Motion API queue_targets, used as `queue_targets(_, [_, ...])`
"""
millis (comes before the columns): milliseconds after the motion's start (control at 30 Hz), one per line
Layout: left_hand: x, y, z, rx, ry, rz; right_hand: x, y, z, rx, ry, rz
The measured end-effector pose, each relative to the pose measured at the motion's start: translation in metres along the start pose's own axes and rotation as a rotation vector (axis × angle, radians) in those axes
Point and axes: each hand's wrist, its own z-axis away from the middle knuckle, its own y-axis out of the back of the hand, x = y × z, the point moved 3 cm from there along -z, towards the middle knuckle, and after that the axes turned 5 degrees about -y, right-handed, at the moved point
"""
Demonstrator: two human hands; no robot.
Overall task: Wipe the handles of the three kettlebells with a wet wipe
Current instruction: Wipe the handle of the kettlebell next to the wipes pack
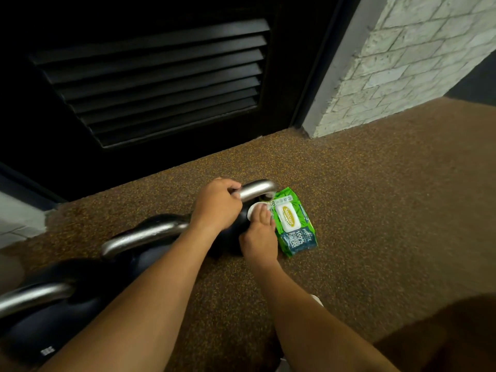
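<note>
Your fingers are curled tight round the far kettlebell's steel handle, and I can't tell whether a wipe is tucked inside that grip. Working across from the left: the near kettlebell sits at the frame's edge, its handle bare and shiny, then the middle kettlebell's handle runs just beside it, partly under your left forearm. All three stand in a row on the speckled brown floor, close enough that you likely won't need to shift between them. Your left hand is clamped on the third handle, probably steadying the bell. Your right hand rests against that bell's dark body, fingers laid fairly straight, tips on a white round label. Just beside it lies the green wet-wipe pack, lid side up, parked within easy reach for pulling a sheet.
</note>
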Motion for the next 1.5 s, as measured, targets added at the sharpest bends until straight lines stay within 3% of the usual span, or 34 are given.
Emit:
queue_targets(100, [0.001, 0.002, -0.001, -0.015, 0.010, 0.017, -0.004, -0.009, 0.010, -0.015, 0.165, 0.058])
queue_targets(233, [-0.003, 0.006, -0.003, -0.033, 0.034, 0.107, -0.004, -0.016, 0.019, -0.019, 0.573, 0.247])
queue_targets(300, [-0.008, 0.011, -0.002, -0.032, 0.045, 0.125, 0.004, -0.008, 0.008, 0.032, 0.642, 0.333])
queue_targets(467, [-0.019, 0.026, 0.001, 0.004, 0.090, 0.140, -0.011, 0.013, -0.024, 0.017, 0.348, 0.291])
queue_targets(567, [-0.024, 0.035, 0.003, 0.033, 0.123, 0.158, -0.034, 0.016, -0.016, 0.025, 0.384, 0.140])
queue_targets(633, [-0.029, 0.040, 0.002, 0.030, 0.138, 0.201, -0.044, 0.013, -0.005, -0.081, 0.446, 0.036])
queue_targets(733, [-0.032, 0.044, 0.006, -0.003, 0.180, 0.243, -0.047, 0.013, -0.007, -0.167, 0.255, -0.136])
queue_targets(800, [-0.032, 0.044, 0.009, -0.018, 0.188, 0.250, -0.045, 0.015, -0.006, -0.206, 0.081, -0.446])
queue_targets(967, [-0.032, 0.041, 0.014, -0.025, 0.195, 0.299, -0.036, 0.012, 0.012, -0.392, -0.393, -1.692])
queue_targets(1100, [-0.038, 0.037, 0.019, -0.042, 0.193, 0.296, -0.024, 0.020, 0.007, -0.281, -0.519, -2.151])
queue_targets(1300, [-0.042, 0.036, 0.026, -0.057, 0.193, 0.302, -0.018, 0.037, -0.016, -0.133, -0.604, -2.321])
queue_targets(1400, [-0.041, 0.036, 0.026, -0.046, 0.193, 0.312, -0.037, 0.039, -0.011, -0.096, -0.550, -2.213])
queue_targets(1500, [-0.040, 0.035, 0.027, -0.031, 0.190, 0.298, -0.056, 0.017, 0.013, -0.184, -0.432, -2.006])
